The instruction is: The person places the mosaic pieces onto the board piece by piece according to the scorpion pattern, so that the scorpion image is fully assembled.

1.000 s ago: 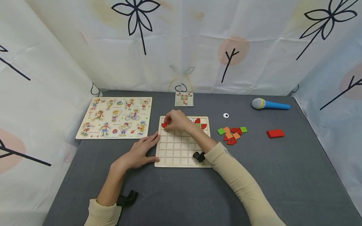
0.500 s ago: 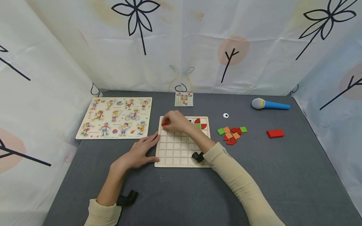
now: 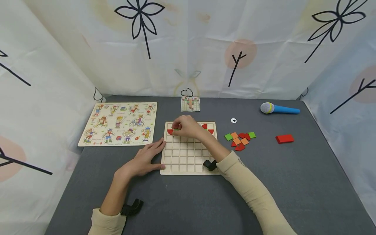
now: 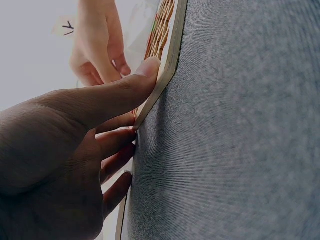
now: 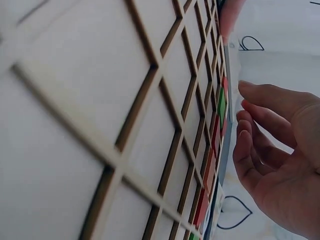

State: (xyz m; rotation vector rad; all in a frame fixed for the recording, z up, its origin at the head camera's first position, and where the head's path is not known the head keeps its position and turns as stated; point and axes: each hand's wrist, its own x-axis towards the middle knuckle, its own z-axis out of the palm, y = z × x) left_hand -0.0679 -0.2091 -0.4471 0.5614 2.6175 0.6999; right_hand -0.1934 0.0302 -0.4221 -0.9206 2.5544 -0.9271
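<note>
A wooden grid board (image 3: pixel 182 151) lies flat at the table's middle. Along its left edge rests my left hand (image 3: pixel 147 156), fingers extended; in the left wrist view the thumb (image 4: pixel 147 67) lies against the rim. Over the board's far left corner is my right hand (image 3: pixel 188 126), its fingers bent loosely. The right wrist view has a gap between thumb and index finger, with the tips just above the squares. Beside those fingertips a red rounded piece (image 3: pixel 170 132) sits in the grid, and a green piece (image 5: pixel 221 105) lies among red ones. My right hand hides part of the far rows.
Right of the board lies a loose cluster of red, green and orange pieces (image 3: pixel 236 141), with a white ring-like disc (image 3: pixel 233 120) behind. A small pattern card (image 3: pixel 190 104), a picture puzzle (image 3: pixel 117 124), a toy microphone (image 3: pixel 280 108) and a red block (image 3: pixel 284 139) surround it.
My right hand has shifted slightly right, its fingertips drawing off the red rounded piece, which shows more fully in the grid. My left hand has stayed at the board's edge.
</note>
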